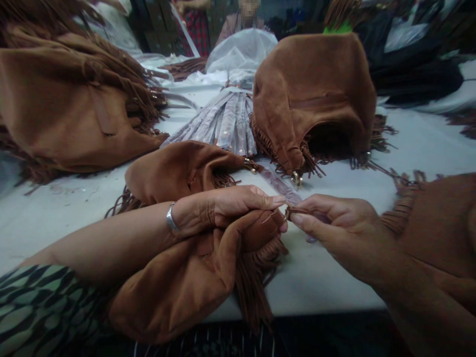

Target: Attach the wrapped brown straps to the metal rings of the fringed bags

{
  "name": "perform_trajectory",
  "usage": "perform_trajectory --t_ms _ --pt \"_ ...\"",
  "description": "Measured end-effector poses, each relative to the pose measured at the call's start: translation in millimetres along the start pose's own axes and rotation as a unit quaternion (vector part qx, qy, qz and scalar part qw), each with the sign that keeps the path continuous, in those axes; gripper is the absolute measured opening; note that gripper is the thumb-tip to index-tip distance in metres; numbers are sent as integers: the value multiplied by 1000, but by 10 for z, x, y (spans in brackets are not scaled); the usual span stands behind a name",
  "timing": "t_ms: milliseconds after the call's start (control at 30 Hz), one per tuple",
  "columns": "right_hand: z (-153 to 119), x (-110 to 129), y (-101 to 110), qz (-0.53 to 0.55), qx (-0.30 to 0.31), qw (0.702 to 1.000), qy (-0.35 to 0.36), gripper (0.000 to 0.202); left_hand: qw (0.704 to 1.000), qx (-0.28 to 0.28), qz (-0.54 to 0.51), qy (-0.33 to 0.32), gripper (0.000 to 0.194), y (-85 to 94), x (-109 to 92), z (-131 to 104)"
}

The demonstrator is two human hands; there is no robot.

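Note:
My left hand [236, 204] is closed on the narrow end of a brown suede fringed bag [174, 290], thumb on top beside a small metal ring [287, 212]. At that ring, my right hand [340, 230] pinches a thin brown leather strap end [307, 211] between thumb and fingers. A plastic-wrapped strap [277, 184] runs from a metal clasp [251, 165] down behind my hands. The clasp sits on a brown suede part [174, 171] beyond my left forearm; whether it belongs to the same bag I cannot tell. Long fringe [255, 285] hangs below my left hand.
Ahead on the white table [327, 282] lies a bundle of plastic-wrapped straps [226, 119]. A large brown bag [316, 74] stands right of it, a pile of brown bags [63, 109] at left. Another fringed brown piece [442, 223] lies at right. People are across the table.

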State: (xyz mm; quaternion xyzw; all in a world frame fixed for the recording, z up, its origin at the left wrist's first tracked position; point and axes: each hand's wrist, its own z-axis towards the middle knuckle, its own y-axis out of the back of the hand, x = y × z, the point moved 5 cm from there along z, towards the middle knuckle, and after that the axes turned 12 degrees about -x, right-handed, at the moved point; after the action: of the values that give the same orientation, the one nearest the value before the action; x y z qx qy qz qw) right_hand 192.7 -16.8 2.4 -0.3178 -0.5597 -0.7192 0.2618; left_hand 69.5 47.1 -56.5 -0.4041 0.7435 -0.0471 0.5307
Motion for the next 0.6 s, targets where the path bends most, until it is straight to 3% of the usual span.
perform_trajectory --t_ms 133,267,433,600 --pt "42 0 -10 54 -41 997 -48 15 1000 -28 -10 -9 29 0 -2 -4" --pt "93 8 10 18 -37 999 -9 18 999 -18 -24 12 26 -15 13 -9" --pt "260 73 46 -25 108 991 69 18 1000 13 -15 6 24 -20 10 -13" --pt "455 111 -7 30 250 968 11 20 999 54 -9 7 28 -30 28 -12"
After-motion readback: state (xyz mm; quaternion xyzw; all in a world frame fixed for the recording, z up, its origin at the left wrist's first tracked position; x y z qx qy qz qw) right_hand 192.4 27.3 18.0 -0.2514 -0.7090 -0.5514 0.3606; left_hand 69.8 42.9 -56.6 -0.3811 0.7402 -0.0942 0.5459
